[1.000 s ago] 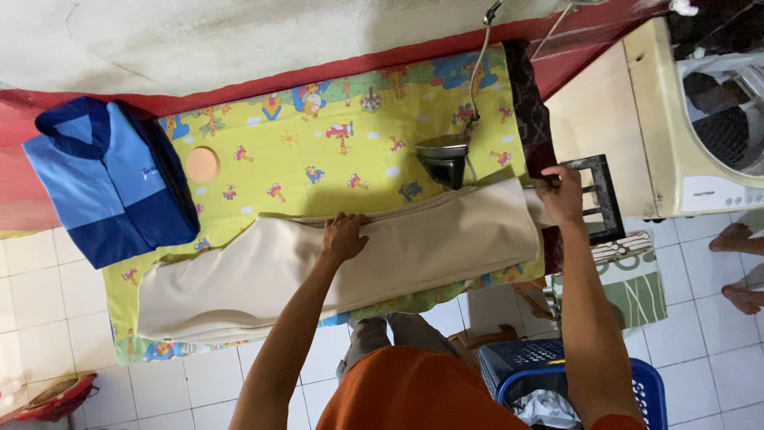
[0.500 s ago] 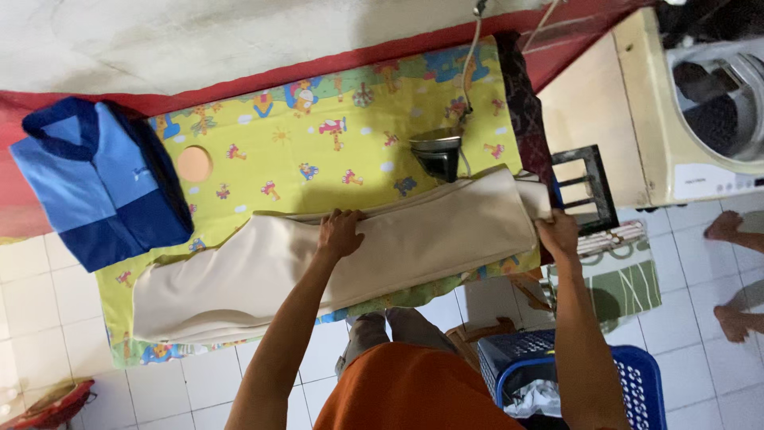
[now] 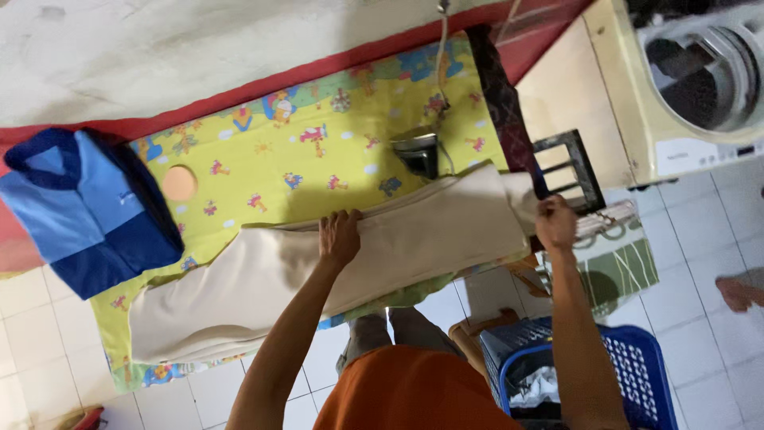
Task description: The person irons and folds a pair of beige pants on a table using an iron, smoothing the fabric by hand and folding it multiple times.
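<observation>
On the yellow mat (image 3: 263, 171), the beige trousers (image 3: 263, 279) lie just before the iron (image 3: 419, 151); the left hand (image 3: 341, 236) stays flat on them, while the right hand (image 3: 555, 223) has slid back, gripping their end, pulling the cloth taut.

Trousers (image 3: 263, 287) are lying lengthwise across the near part of the padded sheet (image 3: 263, 167), which is covering the floor board. Left hand (image 3: 340, 237) is resting on top of the trousers near their middle. Right hand (image 3: 555, 223) is sitting at the trousers' right end, touching the cloth there. Iron (image 3: 419, 151) is standing on the sheet just behind the trousers, between the two hands. Folded shirt (image 3: 83, 211) is lying at the sheet's left edge. Laundry basket (image 3: 629, 366) is standing on the tiles in front of the right hand. Washing machine (image 3: 700, 80) is standing far right, behind.
</observation>
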